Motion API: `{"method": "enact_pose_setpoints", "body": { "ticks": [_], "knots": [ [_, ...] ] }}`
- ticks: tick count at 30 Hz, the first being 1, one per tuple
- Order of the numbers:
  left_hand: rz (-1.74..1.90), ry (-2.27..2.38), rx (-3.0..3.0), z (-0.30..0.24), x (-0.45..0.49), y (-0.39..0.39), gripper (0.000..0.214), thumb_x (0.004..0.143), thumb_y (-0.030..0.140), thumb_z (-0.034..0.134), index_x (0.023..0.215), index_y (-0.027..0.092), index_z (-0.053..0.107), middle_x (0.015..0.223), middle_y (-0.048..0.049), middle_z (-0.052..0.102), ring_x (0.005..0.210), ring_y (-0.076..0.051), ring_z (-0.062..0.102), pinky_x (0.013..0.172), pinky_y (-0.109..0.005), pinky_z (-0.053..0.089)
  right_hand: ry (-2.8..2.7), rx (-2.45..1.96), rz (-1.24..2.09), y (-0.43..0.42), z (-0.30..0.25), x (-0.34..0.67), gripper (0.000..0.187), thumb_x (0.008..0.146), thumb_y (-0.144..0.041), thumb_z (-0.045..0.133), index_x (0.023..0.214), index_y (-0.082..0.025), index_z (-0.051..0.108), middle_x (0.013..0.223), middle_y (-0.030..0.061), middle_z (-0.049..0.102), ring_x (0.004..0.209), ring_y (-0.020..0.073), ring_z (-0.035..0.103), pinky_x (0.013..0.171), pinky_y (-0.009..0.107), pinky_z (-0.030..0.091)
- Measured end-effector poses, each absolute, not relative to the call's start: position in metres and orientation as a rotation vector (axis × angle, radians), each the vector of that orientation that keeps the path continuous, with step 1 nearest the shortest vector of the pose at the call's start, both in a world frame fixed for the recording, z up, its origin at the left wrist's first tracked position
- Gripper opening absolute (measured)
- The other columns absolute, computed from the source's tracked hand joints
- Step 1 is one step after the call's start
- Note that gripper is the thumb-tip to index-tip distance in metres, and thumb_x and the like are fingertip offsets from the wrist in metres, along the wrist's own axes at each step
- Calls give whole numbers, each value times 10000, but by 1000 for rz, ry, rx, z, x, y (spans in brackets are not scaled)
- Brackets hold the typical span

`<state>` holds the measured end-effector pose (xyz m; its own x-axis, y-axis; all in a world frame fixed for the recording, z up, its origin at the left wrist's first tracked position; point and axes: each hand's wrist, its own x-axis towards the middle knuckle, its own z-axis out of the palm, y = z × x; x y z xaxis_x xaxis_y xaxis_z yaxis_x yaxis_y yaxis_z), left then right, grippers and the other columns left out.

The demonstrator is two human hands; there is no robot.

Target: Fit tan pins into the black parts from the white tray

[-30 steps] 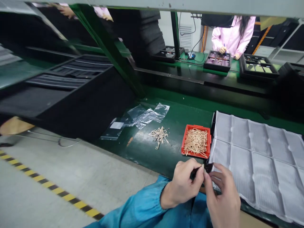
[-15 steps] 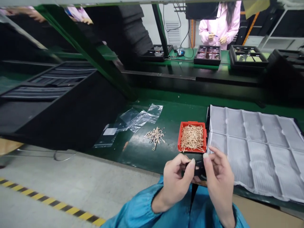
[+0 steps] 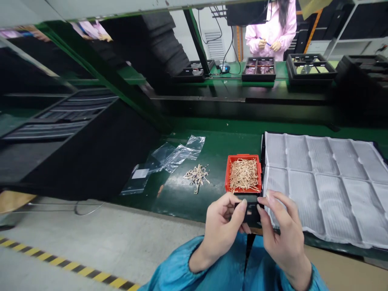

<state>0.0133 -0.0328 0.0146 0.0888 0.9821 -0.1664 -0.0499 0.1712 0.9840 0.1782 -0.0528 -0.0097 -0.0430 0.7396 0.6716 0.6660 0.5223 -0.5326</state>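
A small black flat part (image 3: 252,214) with a glossy face is between my hands, near the table's front edge. My left hand (image 3: 223,226) pinches its left side between thumb and fingers. At its right edge, my right hand (image 3: 285,230) has the thumb and a fingertip closed on it. Just beyond the part stands a red tray (image 3: 226,178) filled with thin tan strips (image 3: 245,173). To the left lies a small loose pile of similar strips (image 3: 197,176), some with dark ends. What the part is exactly, I cannot make out.
A white ribbed sheet with pockets (image 3: 315,182) lies at the right. Clear plastic bags (image 3: 178,155) rest left of the strips. A large black tray (image 3: 91,141) slants at the left, below a green post (image 3: 100,68). Across the bench, a person in pink (image 3: 269,36) holds a pen.
The black part now turns more of its flat face toward me. My right hand has shifted its fingers along the right edge, and the view has moved slightly.
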Motion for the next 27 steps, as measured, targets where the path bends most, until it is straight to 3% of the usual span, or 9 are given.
{"method": "enact_pose_setpoints", "body": {
  "ticks": [6, 10, 17, 21, 27],
  "knots": [
    [1193, 1124, 1760, 20, 3, -34, 107, 990, 154, 648, 922, 188, 722, 663, 25, 687, 420, -69, 597, 445, -174, 448, -1636, -1110, 456, -54, 3, 177, 602, 995, -30, 514, 1542, -267, 435, 945, 23, 631, 890, 160, 614, 798, 318, 600],
    [1292, 905, 2123, 25, -2, -33, 188, 954, 54, 641, 1067, 168, 739, 816, -41, 801, 652, -150, 752, 627, -242, 561, -1493, -1046, 539, -59, 8, 170, 511, 964, 27, 460, 1375, -259, 559, 856, 9, 581, 782, 144, 598, 668, 273, 580],
    [1457, 805, 2329, 29, -9, -33, 189, 958, 69, 636, 1088, 161, 739, 1008, -108, 834, 689, -171, 775, 575, -264, 592, -1357, -925, 477, -69, 1, 170, 735, 904, 65, 573, 1510, -330, 442, 877, -7, 715, 932, 203, 692, 909, 480, 648],
    [1480, 791, 2363, 31, -14, -33, 207, 929, 47, 654, 1082, 158, 741, 990, -92, 831, 775, -189, 798, 656, -286, 648, -1341, -902, 478, -69, 2, 172, 818, 882, 23, 675, 1550, -359, 396, 920, -1, 739, 930, 218, 717, 870, 471, 671],
    [1461, 800, 2419, 40, -14, -34, 137, 943, 60, 644, 999, 140, 741, 1006, -95, 826, 760, -170, 792, 668, -270, 646, -1490, -861, 348, -69, 10, 175, 915, 843, 110, 605, 1603, -322, 338, 912, -9, 730, 848, 172, 707, 902, 465, 677]
  ]
}}
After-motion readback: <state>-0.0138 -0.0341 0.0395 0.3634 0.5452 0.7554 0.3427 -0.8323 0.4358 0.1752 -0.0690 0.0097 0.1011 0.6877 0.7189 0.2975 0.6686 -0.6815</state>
